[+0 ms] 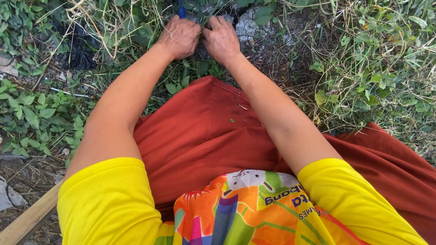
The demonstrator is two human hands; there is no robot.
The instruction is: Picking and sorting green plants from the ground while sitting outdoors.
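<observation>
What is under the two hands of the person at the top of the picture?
Green weeds and grey soil lie around the left hand and right hand. A blue object sticks out above them. The fingers hide what they hold.

The rust-red cloth skirt (204, 131) looks matt and smoothly woven, flecked with dry plant bits. The yellow fabric sleeves (106, 199) appear soft and matt. A pale wooden stick (27, 220) looks rough-grained. The crumpled black plastic sheet (79, 50) shines slightly.
</observation>
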